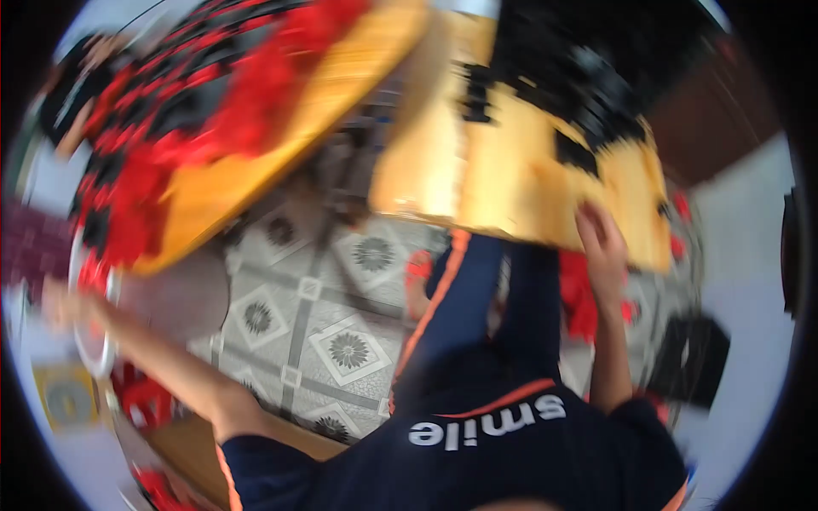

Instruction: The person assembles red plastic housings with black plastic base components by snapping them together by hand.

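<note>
My left hand (70, 308) is stretched far out to the left, beside a white rounded rim (95, 353) and just below red and black pieces (136, 209) piled at the end of a yellow wooden table (273, 175). Motion smears its fingers, so whether they hold anything does not show. In front of me on the right, my right hand (603, 247) is at the near edge of a second wooden table (511, 192). Its fingers point away from me and look apart, with nothing visible in them. Black pieces (578, 153) lie on that table beyond this hand.
A patterned tile floor (349, 349) shows between the tables and my legs. Red pieces (579, 298) are below the right table's edge. A black box-like object (690, 362) stands at the right. Another person (77, 94) is at the far left, beyond the piled table.
</note>
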{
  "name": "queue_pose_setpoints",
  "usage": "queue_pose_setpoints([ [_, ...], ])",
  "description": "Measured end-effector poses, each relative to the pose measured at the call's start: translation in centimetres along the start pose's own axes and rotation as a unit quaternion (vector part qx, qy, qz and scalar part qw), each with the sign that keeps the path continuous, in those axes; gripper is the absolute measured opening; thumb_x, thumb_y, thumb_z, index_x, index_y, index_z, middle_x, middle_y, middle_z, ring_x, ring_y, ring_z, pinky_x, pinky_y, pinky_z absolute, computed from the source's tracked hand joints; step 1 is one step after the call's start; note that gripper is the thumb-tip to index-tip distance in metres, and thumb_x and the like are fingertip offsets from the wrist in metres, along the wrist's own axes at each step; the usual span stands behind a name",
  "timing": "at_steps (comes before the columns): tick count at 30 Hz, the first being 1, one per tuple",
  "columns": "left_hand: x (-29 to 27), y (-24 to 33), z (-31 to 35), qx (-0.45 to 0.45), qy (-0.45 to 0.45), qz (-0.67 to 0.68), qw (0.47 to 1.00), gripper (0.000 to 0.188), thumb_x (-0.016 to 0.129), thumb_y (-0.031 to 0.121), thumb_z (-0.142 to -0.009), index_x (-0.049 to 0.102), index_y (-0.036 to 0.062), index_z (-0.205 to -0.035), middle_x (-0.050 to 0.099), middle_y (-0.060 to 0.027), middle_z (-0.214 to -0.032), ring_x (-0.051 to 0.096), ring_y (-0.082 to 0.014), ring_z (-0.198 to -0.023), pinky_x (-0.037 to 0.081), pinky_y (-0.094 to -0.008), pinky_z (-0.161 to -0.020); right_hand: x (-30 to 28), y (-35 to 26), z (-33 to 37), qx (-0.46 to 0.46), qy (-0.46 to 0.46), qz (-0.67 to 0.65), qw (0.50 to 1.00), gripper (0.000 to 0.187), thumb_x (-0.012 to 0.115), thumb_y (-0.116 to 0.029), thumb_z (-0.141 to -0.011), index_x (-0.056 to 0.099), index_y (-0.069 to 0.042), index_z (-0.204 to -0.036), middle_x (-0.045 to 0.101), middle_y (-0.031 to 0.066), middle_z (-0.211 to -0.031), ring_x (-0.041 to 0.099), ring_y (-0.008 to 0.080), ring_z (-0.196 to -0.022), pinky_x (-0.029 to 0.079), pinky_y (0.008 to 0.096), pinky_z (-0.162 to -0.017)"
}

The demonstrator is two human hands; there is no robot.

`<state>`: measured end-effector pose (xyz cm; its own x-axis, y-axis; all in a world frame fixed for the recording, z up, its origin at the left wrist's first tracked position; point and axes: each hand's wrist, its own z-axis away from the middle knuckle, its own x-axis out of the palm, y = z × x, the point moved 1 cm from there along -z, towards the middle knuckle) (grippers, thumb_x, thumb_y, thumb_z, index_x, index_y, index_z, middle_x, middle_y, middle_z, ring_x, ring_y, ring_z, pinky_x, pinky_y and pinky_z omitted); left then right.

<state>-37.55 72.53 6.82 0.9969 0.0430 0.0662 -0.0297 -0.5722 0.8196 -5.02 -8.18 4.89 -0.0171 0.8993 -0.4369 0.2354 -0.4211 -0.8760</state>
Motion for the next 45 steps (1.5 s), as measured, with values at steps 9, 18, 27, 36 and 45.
queue_pose_setpoints([
  [9,23.9,29.6,47.7,0.077,-0.421,0.125,0.895,0.04,0.065,0.008,-0.088,0.055,0.0007,-0.126,0.06,-0.0109,-0.122,0.059,-0.0202,-0.109,0.048,-0.0323,-0.093,-1.1,11.4,-11.9,-0.158,0.119,0.256,0.946,0.067,0.075,-0.031,-0.079,0.049,-0.009,-0.136,0.048,0.0181,-0.138,0.045,0.0356,-0.128,0.035,0.0411,-0.106],
  [18,36.5,23.3,57.4,0.096,-0.493,0.071,0.862,0.058,0.064,0.011,-0.084,0.043,-0.0019,-0.136,0.053,-0.0213,-0.121,0.052,-0.0305,-0.114,0.04,-0.0404,-0.098,-2.8,13.2,-7.1,-0.124,0.165,0.098,0.974,0.068,0.074,-0.027,-0.082,0.045,-0.002,-0.138,0.044,0.0232,-0.14,0.043,0.0385,-0.13,0.036,0.0428,-0.107],
  [27,37.3,22.9,56.1,0.031,-0.516,0.056,0.854,0.049,0.062,0.007,-0.092,0.044,0.0004,-0.137,0.056,-0.0111,-0.115,0.055,-0.018,-0.097,0.047,-0.0313,-0.085,-16.2,20.6,4.2,0.054,0.527,0.053,0.847,0.047,0.064,-0.011,-0.09,0.049,0.002,-0.132,0.053,0.0185,-0.134,0.051,0.0287,-0.122,0.04,0.0382,-0.103],
  [36,35.8,23.3,57.9,0.202,-0.515,-0.061,0.831,0.053,0.065,0.009,-0.081,0.047,-0.0029,-0.129,0.053,-0.0224,-0.119,0.049,-0.0386,-0.113,0.037,-0.0449,-0.1,-15.7,24.6,8.0,0.079,0.558,-0.081,0.822,0.048,0.053,-0.005,-0.097,0.038,0.0,-0.142,0.049,0.0148,-0.14,0.052,0.0232,-0.119,0.042,0.035,-0.101],
  [45,33.5,23.5,55.6,0.163,-0.477,-0.059,0.862,0.056,0.066,0.008,-0.08,0.047,0.0005,-0.132,0.056,-0.0193,-0.117,0.051,-0.0343,-0.113,0.039,-0.0432,-0.099,-15.3,14.3,-5.1,-0.116,0.486,-0.053,0.864,0.048,0.056,-0.005,-0.095,0.04,0.002,-0.139,0.049,0.0142,-0.14,0.052,0.0254,-0.121,0.039,0.0359,-0.104],
])
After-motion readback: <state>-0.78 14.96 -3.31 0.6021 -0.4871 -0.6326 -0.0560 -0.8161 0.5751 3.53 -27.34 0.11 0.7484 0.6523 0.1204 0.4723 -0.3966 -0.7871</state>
